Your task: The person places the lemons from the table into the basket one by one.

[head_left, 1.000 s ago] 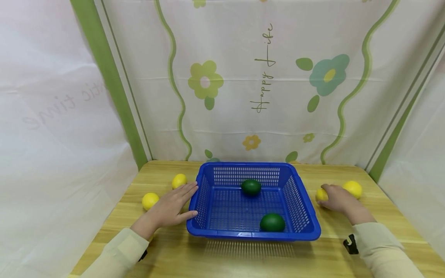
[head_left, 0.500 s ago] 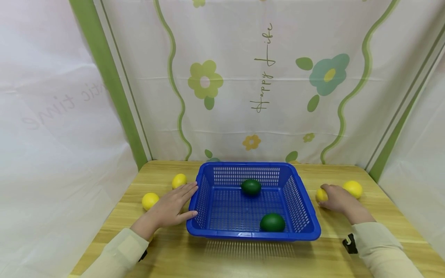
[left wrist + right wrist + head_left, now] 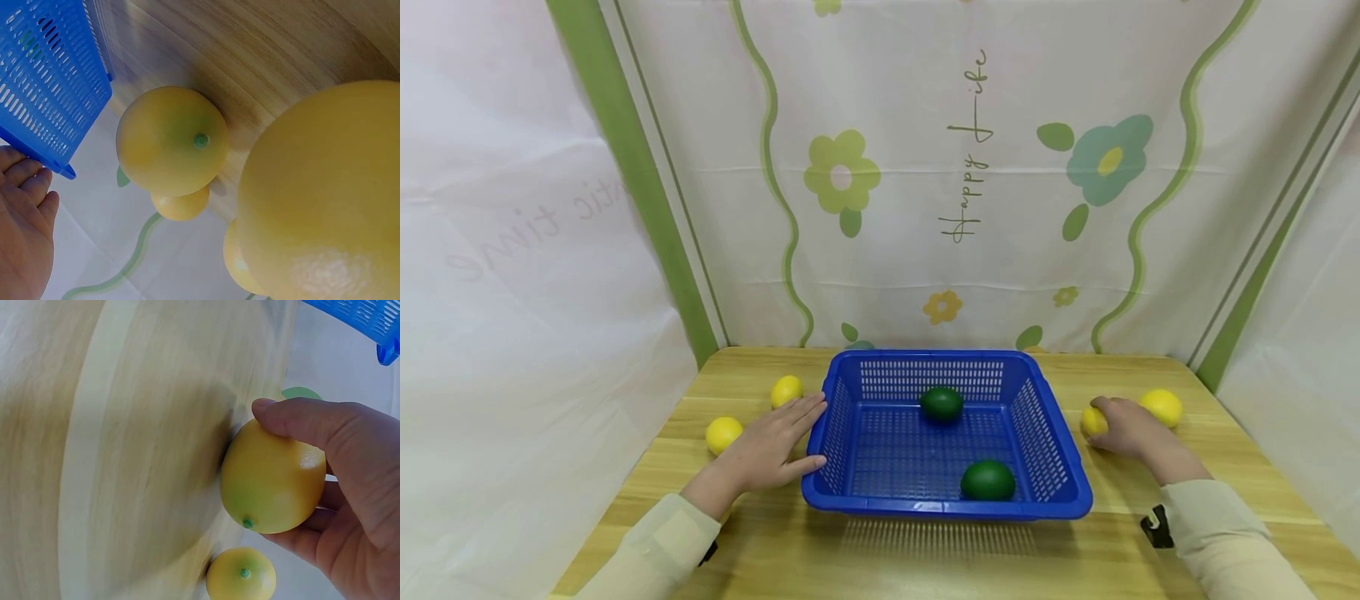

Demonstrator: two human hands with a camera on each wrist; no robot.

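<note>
In the head view my left hand (image 3: pixel 771 442) rests on the left rim of a blue plastic basket (image 3: pixel 943 507), its fingers stretched out. Inside the basket lie two smooth, dark green oval fruits, one toward the back (image 3: pixel 942 404) and the other toward the front (image 3: pixel 988 481). My right hand (image 3: pixel 1127 429) grips a yellow lemon (image 3: pixel 272 481) between thumb and fingers, to the right of the basket. The right wrist view has the held lemon close to the wooden table; whether it touches cannot be made out. A second lemon (image 3: pixel 1161 407) lies beside that hand.
Left of the basket two lemons sit near my left hand, one farther back (image 3: pixel 787 391) and one nearer (image 3: pixel 724 434). A large lemon (image 3: pixel 331 187) fills the left wrist view's right side. The wooden table (image 3: pixel 955 567) ends at a floral curtain (image 3: pixel 895 250).
</note>
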